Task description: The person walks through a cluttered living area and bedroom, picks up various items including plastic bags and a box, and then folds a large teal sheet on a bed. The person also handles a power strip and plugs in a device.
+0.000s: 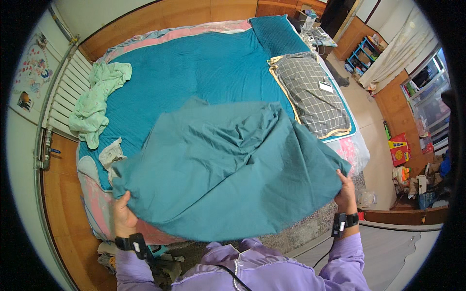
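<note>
A large teal cloth (233, 169), perhaps a sheet or cover, is stretched out in front of me, creased and puffed up in its middle. My left hand (124, 213) grips its left edge, with the thumb on top and the other fingers hidden by the fabric. At the right edge, my right hand (345, 191) is closed around a corner of the same cloth. Its far part rests over or hangs just above the darker teal bed cover (179, 65); I cannot tell which. The near edge hangs in front of my body.
A grey checked pillow (310, 92) and a teal pillow (277, 41) lie at the bed's right side. A light green cloth (99, 94) and a small white cloth (111, 155) lie at its left, near a radiator (68, 92). A red box (399, 149) stands on the floor at right.
</note>
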The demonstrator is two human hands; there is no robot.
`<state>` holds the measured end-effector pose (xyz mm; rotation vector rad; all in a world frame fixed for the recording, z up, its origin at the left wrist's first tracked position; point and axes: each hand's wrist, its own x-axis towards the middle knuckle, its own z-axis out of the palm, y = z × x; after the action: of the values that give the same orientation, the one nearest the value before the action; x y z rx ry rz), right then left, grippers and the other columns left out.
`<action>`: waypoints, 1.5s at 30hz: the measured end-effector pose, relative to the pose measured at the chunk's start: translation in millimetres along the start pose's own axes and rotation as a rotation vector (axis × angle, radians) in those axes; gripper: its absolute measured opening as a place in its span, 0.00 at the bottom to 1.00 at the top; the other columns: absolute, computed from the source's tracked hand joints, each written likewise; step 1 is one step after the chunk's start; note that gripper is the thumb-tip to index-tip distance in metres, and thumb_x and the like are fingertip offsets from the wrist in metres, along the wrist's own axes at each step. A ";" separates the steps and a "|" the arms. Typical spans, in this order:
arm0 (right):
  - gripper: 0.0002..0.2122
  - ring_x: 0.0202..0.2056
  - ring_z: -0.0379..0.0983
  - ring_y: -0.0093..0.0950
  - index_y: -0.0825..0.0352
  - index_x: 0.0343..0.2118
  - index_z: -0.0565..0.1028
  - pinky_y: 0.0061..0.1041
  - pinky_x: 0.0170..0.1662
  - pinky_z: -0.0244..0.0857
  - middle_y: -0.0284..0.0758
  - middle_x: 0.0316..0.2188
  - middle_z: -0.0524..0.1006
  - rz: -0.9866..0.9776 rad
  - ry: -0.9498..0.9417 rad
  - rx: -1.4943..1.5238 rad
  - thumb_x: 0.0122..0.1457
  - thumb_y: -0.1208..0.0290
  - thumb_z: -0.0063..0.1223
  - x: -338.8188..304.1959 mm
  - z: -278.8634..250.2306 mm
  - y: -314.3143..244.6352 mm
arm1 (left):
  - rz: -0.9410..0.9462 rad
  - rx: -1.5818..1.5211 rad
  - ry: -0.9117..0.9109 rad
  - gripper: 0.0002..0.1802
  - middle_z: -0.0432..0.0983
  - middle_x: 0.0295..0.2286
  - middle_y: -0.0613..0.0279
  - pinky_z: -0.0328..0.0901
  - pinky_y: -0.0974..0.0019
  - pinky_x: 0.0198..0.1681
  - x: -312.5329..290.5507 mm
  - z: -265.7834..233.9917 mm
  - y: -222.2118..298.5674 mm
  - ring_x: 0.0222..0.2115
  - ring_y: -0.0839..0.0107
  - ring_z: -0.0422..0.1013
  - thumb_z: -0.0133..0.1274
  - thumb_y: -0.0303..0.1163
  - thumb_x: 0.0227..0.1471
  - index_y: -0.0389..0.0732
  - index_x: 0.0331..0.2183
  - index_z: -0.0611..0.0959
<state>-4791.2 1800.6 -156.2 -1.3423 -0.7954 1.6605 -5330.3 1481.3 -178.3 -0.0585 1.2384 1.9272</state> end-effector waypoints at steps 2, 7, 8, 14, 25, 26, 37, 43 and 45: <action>0.15 0.37 0.73 0.32 0.68 0.44 0.68 0.33 0.39 0.69 0.39 0.39 0.74 -0.115 0.030 0.063 0.55 0.68 0.51 -36.0 -5.1 -24.7 | 0.107 0.019 -0.065 0.29 0.66 0.48 0.55 0.56 0.55 0.53 -27.9 4.5 27.3 0.47 0.58 0.63 0.52 0.27 0.46 0.32 0.51 0.66; 0.15 0.38 0.72 0.31 0.70 0.44 0.67 0.29 0.38 0.70 0.40 0.39 0.72 -0.274 -0.125 0.142 0.59 0.65 0.43 -106.7 -21.2 -91.1 | 0.175 -0.031 0.057 0.31 0.64 0.48 0.51 0.60 0.55 0.50 -111.9 31.2 100.1 0.46 0.58 0.64 0.49 0.40 0.49 0.34 0.51 0.65; 0.14 0.38 0.72 0.31 0.70 0.43 0.67 0.28 0.38 0.70 0.40 0.38 0.72 -0.312 -0.143 0.138 0.59 0.65 0.43 -106.3 -20.7 -105.0 | 0.200 0.004 0.037 0.30 0.65 0.47 0.51 0.61 0.56 0.49 -122.9 38.6 113.1 0.45 0.59 0.65 0.49 0.42 0.49 0.34 0.50 0.66; 0.11 0.33 0.72 0.31 0.71 0.38 0.68 0.28 0.38 0.71 0.40 0.32 0.73 -0.373 -0.239 0.120 0.61 0.68 0.39 -30.8 23.6 -142.1 | 0.495 0.384 -0.112 0.21 0.69 0.41 0.50 0.67 0.66 0.43 -105.4 52.3 146.7 0.41 0.66 0.68 0.46 0.37 0.54 0.31 0.44 0.71; 0.09 0.34 0.71 0.35 0.71 0.37 0.67 0.37 0.44 0.66 0.40 0.33 0.73 0.007 0.014 0.262 0.61 0.69 0.39 105.9 102.9 -45.9 | -0.051 -0.164 0.174 0.13 0.69 0.40 0.51 0.66 0.58 0.44 93.6 -2.7 43.5 0.40 0.58 0.68 0.47 0.22 0.51 0.32 0.41 0.70; 0.09 0.35 0.71 0.35 0.71 0.37 0.67 0.37 0.45 0.66 0.40 0.33 0.73 0.008 -0.057 0.249 0.61 0.69 0.39 108.5 99.3 -40.8 | -0.041 -0.149 0.224 0.13 0.69 0.40 0.51 0.66 0.58 0.44 95.2 -2.5 35.9 0.40 0.58 0.68 0.47 0.22 0.51 0.32 0.41 0.70; 0.22 0.44 0.69 0.34 0.68 0.49 0.65 0.35 0.46 0.65 0.37 0.44 0.71 0.313 -0.030 -0.303 0.52 0.65 0.54 4.3 -87.9 96.4 | -0.659 0.273 0.551 0.20 0.67 0.40 0.53 0.62 0.53 0.46 -21.0 -177.9 -87.9 0.38 0.60 0.67 0.49 0.24 0.44 0.35 0.42 0.67; 0.32 0.49 0.65 0.44 0.71 0.52 0.59 0.33 0.51 0.60 0.51 0.44 0.69 0.343 0.457 -1.190 0.44 0.67 0.61 15.9 -151.7 220.8 | -0.746 0.451 0.707 0.32 0.51 0.54 0.54 0.49 0.41 0.53 -28.7 -220.6 -145.1 0.52 0.56 0.54 0.50 0.27 0.48 0.39 0.54 0.57; 0.36 0.50 0.64 0.45 0.70 0.55 0.56 0.36 0.53 0.58 0.52 0.44 0.69 0.079 0.237 -1.083 0.41 0.71 0.62 42.5 -141.5 220.6 | -0.584 0.633 0.678 0.34 0.48 0.57 0.52 0.51 0.44 0.53 -16.3 -195.6 -134.2 0.57 0.53 0.47 0.48 0.28 0.50 0.40 0.57 0.55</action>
<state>-4704.0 1735.6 -398.5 -2.2461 -1.6127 1.0545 -5304.1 1343.6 -370.3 -0.7027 1.9546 0.9654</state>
